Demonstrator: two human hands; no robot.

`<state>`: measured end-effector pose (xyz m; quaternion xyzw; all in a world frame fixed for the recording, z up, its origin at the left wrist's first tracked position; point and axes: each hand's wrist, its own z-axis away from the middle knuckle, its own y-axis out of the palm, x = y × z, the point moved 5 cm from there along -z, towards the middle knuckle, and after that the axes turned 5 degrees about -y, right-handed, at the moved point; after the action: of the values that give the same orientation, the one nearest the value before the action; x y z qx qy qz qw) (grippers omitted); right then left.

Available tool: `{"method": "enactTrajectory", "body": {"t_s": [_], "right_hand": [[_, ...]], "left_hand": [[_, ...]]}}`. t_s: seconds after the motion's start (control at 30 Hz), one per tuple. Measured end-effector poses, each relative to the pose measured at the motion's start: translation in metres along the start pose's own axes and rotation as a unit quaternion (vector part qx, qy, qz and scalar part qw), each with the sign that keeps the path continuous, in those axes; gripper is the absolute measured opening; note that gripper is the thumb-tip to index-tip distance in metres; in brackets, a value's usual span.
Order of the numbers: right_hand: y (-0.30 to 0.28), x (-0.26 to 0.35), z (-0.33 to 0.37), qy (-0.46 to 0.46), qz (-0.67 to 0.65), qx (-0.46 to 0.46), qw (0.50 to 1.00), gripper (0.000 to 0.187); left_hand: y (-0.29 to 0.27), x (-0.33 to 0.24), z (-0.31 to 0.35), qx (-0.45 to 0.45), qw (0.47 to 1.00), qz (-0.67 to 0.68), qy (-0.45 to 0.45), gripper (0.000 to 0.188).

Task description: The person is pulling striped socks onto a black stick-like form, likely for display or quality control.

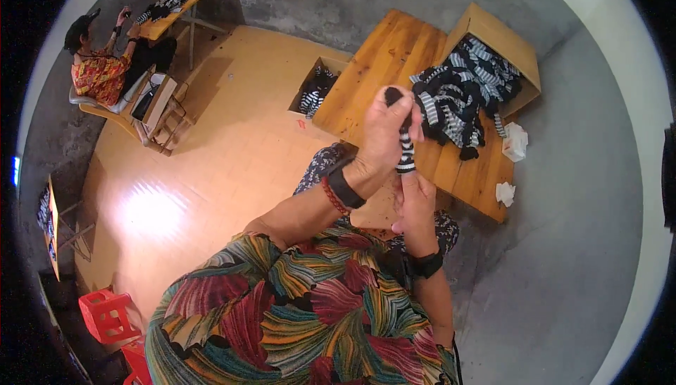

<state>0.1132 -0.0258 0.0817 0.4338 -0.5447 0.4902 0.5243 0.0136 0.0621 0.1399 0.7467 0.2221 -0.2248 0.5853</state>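
Between my two hands is a black-and-white striped knitted piece (406, 154) that looks like a sock. My left hand (382, 131) is closed round its upper part, thumb bent over it, with a black end showing at the top. Lower down, the fingers of my right hand (417, 205) pinch its striped end. Just beyond my hands, a heap of similar black, grey and white striped pieces (458, 100) spills over the wooden table. How far the piece runs inside my left hand is hidden.
The heap comes out of a tipped cardboard box (528, 89) on the wooden table (380, 54). A white packet (515, 142) and crumpled tissue (505, 193) lie by its right edge. Another box (338, 66) stands left. A person (102, 78) sits far left; red stools (109, 314) stand lower left.
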Motion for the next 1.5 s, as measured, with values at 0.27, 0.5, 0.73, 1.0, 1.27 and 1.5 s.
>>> {"method": "enactTrajectory", "body": {"t_s": [0.27, 0.5, 0.73, 1.0, 1.27, 1.5], "right_hand": [[0.017, 0.016, 0.001, 0.119, -0.327, 0.235, 0.908, 0.032], [0.002, 0.011, -0.010, 0.058, -0.111, 0.104, 0.987, 0.028], [-0.013, 0.014, -0.019, -0.163, 0.259, 0.024, 0.952, 0.028], [0.014, -0.003, -0.021, 0.072, -0.046, 0.053, 0.995, 0.031], [0.020, -0.003, -0.017, 0.138, -0.182, 0.127, 0.965, 0.030], [0.004, -0.005, -0.010, 0.124, -0.118, 0.099, 0.980, 0.031]], "left_hand": [[0.013, 0.009, 0.016, 0.214, 0.957, 0.124, -0.150, 0.023], [-0.005, -0.010, -0.003, 0.083, 0.990, 0.019, -0.109, 0.025], [-0.017, -0.016, -0.018, 0.032, 0.989, 0.066, -0.131, 0.024], [-0.025, 0.014, -0.008, -0.024, 0.994, 0.003, -0.107, 0.026], [-0.020, 0.006, -0.006, 0.067, 0.983, 0.081, -0.154, 0.025], [-0.024, 0.007, -0.016, 0.067, 0.981, 0.123, -0.136, 0.021]]}}
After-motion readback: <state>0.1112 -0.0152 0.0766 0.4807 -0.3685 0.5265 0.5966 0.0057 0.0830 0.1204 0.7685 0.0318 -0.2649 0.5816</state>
